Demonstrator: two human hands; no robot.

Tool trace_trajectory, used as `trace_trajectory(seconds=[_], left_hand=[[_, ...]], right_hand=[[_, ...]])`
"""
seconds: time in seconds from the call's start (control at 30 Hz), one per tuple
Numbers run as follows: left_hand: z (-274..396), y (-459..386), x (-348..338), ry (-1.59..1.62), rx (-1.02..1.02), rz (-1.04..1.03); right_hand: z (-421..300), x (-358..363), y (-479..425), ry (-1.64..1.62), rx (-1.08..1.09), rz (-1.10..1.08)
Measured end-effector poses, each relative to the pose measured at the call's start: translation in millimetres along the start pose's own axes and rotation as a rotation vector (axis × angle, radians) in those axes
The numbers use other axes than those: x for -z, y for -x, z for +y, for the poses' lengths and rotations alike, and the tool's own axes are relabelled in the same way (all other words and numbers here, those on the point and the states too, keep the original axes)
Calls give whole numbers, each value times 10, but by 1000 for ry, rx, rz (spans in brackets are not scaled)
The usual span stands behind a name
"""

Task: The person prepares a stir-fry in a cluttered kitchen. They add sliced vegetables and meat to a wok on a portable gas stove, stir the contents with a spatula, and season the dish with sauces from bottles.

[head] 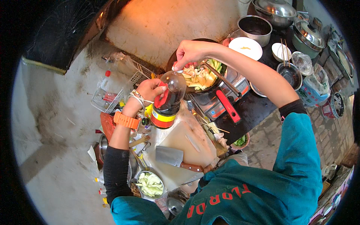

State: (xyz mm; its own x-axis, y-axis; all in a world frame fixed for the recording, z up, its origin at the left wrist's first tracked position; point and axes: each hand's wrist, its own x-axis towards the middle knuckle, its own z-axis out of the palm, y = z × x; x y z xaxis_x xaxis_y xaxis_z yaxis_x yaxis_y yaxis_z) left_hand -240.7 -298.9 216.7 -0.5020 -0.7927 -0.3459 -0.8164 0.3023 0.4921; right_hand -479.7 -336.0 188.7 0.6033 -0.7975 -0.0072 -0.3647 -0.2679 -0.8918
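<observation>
My left hand [153,91] grips the red handle of a large plastic bottle [173,92] that holds dark liquid. The bottle is roughly upright, in front of the wok [222,74]. At its top, the fingers of my right hand [187,54] are closed on the white and red bottle cap [177,69]; whether the cap is loose cannot be told. Sliced vegetables and pinkish pieces [199,77] lie in the wok with a long-handled utensil [225,81]. The wok, with a red handle [228,107], is over a cooker [213,108].
A cleaver [170,156] lies on the cutting board [180,137], near a bowl of pale slices [150,184]. A white plate [246,46], a steel pot [254,28] and a white bowl with chopsticks [277,52] stand on the dark counter [253,112]. White baskets [112,102] are at the left wall.
</observation>
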Motion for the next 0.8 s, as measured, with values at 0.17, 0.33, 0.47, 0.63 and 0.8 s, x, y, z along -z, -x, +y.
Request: trace_trajectory(seconds=[0.17,0.33,0.47,0.63,0.8], left_hand=[[-59,-137,-10,-17,-19,52],[-129,-278,-22,-31,4,9],[12,-375,6,-238,59,-24],[-162,-453,55,-219,79,-7],[-227,-648,157,-374,42,-58]], right_hand=[[199,78,-161,31,13,29],[220,81,-228,365,119,86],[206,42,-301,669,328,187],[238,-27,-33,689,335,285],[662,-226,775,852,-214,267]])
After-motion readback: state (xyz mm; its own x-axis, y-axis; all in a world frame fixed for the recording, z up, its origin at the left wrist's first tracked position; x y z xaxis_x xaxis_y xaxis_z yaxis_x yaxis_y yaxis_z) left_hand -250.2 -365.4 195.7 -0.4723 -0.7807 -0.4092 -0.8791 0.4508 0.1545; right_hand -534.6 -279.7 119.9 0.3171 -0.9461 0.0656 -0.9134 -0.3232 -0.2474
